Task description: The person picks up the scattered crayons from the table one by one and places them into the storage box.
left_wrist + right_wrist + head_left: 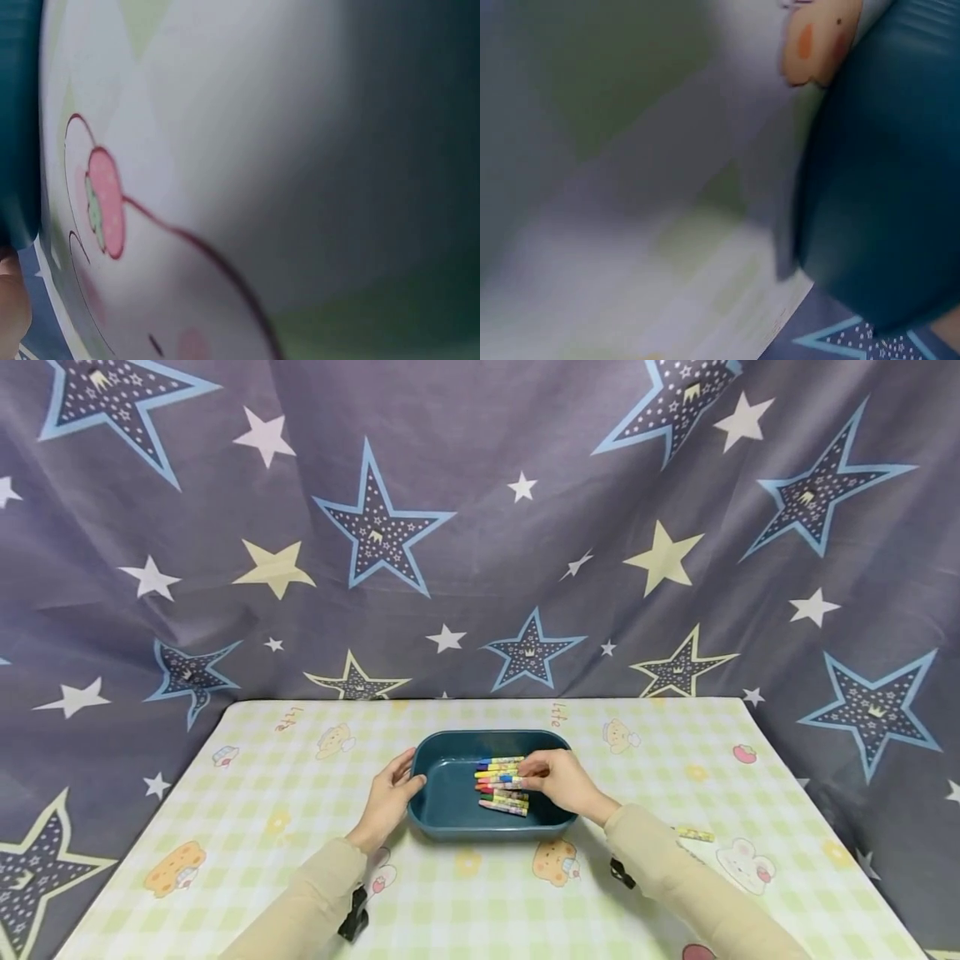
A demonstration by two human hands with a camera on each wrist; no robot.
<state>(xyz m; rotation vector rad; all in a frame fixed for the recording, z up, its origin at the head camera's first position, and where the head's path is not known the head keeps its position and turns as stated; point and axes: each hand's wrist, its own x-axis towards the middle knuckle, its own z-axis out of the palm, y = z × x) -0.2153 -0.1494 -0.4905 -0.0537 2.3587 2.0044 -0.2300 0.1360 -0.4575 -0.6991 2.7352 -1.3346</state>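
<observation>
Two hands at one teal tray, mid-table.

I see the tablecloth under the deep, round-cornered tray; my left hand lies flat-fingered against its left rim, my right hand curls over the bright crayons inside, fingertips pinching one. One stray crayon lies right.

Checked table with teal tray and stray crayon
</observation>
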